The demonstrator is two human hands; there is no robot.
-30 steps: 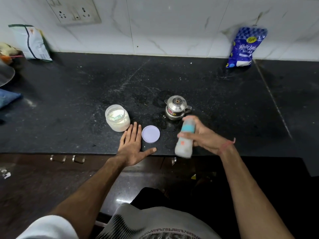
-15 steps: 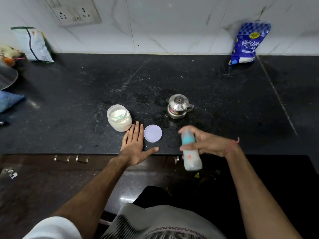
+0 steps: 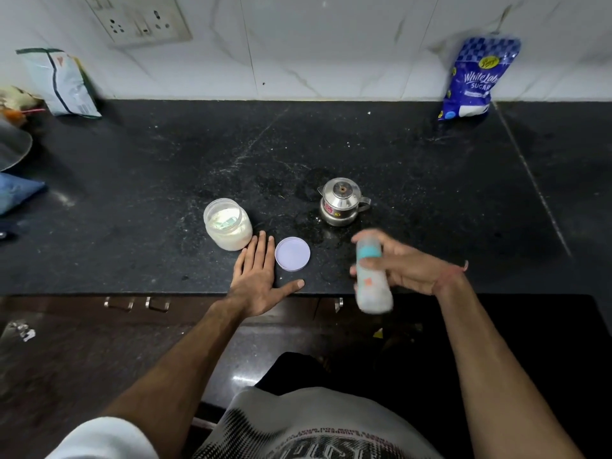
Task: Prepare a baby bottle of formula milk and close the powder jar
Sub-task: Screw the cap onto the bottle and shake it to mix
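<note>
Currently right hand (image 3: pixel 402 268) grips bottle (image 3: pixel 371 276) off counter (image 3: pixel 132 180) front edge (blurred), left hand (image 3: pixel 258 279) flat, empty; slip risks floor drop.

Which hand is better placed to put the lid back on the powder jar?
The left hand. It lies flat and empty on the counter between the open powder jar and the lid, near both. The right hand is busy holding the baby bottle.

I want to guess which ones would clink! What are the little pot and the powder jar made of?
The little pot looks like shiny steel: it is silver and reflects light. The powder jar looks see-through, with the white powder showing through its wall; whether clear plastic or glass is hard to tell. Its flat lilac lid looks like matte plastic.
</note>
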